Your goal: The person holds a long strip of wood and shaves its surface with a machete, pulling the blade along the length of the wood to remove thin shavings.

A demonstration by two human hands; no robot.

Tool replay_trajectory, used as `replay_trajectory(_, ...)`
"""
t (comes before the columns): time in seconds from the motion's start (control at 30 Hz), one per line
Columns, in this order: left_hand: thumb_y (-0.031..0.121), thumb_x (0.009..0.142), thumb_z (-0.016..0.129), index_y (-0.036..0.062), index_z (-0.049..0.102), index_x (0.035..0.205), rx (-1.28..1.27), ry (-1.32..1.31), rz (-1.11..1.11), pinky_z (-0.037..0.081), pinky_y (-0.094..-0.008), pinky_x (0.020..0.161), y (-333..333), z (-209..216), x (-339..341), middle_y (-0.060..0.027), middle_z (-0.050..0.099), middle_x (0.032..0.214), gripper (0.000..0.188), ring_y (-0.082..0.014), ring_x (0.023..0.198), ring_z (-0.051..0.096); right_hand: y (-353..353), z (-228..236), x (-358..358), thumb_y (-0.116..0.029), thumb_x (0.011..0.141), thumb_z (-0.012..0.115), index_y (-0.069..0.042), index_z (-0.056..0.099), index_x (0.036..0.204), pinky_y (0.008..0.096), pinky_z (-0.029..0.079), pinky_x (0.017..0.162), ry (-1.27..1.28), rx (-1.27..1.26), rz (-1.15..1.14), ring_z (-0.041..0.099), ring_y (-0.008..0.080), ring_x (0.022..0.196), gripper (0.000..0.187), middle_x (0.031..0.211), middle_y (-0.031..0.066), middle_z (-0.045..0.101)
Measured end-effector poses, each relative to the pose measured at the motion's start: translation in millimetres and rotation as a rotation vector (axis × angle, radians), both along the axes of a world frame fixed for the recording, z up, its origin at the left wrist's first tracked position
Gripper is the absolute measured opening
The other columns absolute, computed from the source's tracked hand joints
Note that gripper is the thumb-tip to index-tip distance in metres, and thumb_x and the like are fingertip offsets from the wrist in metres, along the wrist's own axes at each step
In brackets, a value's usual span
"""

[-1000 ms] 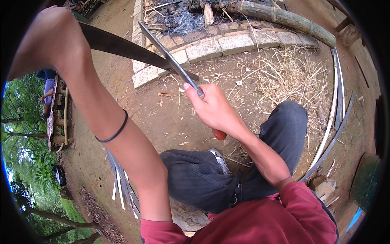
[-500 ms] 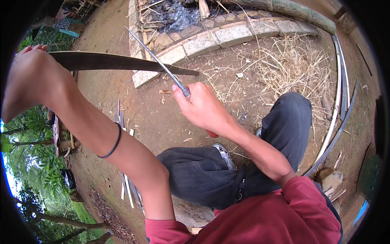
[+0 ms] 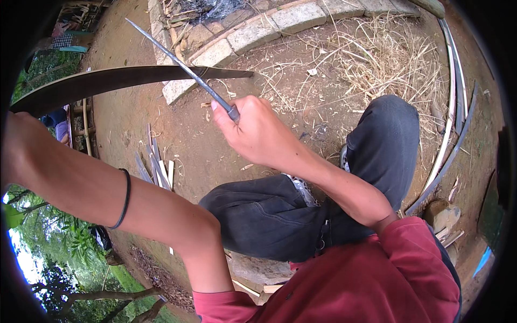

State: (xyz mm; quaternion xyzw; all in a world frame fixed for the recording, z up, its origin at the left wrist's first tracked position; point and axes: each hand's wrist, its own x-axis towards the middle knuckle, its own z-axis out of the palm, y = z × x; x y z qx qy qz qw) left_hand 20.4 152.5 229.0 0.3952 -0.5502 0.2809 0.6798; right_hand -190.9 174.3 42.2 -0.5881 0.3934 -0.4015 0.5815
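At the far left edge, my left hand [image 3: 21, 145] is closed on the near end of a machete [image 3: 124, 79]. Its fingers and the handle are mostly cut off by the picture's rim. The blade is long, dark and slightly curved, with a pale upper edge, and reaches rightward to a narrow tip. My right hand [image 3: 256, 126] makes a fist around a sharpening steel [image 3: 177, 63], a slim tapered grey rod pointing up and left. The rod crosses in front of the blade near its tip; whether they touch I cannot tell. My fist hides the steel's handle.
A curved stone border [image 3: 253, 35] surrounds ash and charred wood at the back. Pale shavings [image 3: 393, 59] lie heaped at the right, beside long split strips [image 3: 448, 124]. Shorter strips [image 3: 156, 161] lie on the ground at left. My bent knees [image 3: 385, 129] are below the hands.
My left hand has shifted left toward the rim, and more of the machete shows. My right hand and the steel have moved slightly left and up. The whole view has shifted too.
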Motion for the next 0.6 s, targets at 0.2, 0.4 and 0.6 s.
replay_trajectory(0.2,0.022,0.098,0.049,-0.0027,0.062,0.105,-0.01,0.01,-0.001,0.046,-0.0336,0.075,10,-7,-9,-0.0105,0.062,0.087,0.029,-0.0212,0.077,0.059,-10,-14,-3,-0.027,0.098,0.05,0.002,0.051,0.058,0.0387,0.032,0.041,0.041,0.13,0.069,0.035,0.0128,0.039,0.05,0.044,0.0049,0.04)
replay_trajectory(0.4,0.024,0.098,0.048,-0.0026,0.062,0.106,0.021,0.003,-0.011,0.046,-0.034,0.073,8,-10,-22,-0.0102,0.062,0.085,0.031,-0.0212,0.075,0.059,-4,-19,2,-0.026,0.097,0.051,0.003,0.054,0.059,0.0424,0.037,0.043,0.028,0.167,0.055,0.043,0.0191,0.038,0.048,0.044,0.0114,0.047)
replay_trajectory(0.6,0.026,0.098,0.047,-0.0024,0.062,0.106,0.012,0.01,-0.014,0.045,-0.0344,0.07,14,-12,-24,-0.0099,0.061,0.082,0.033,-0.0213,0.072,0.058,-14,-1,-17,-0.026,0.095,0.054,0.002,0.055,0.058,0.0413,0.037,0.042,0.048,0.208,0.148,0.044,0.0155,0.039,0.047,0.044,0.0097,0.047)
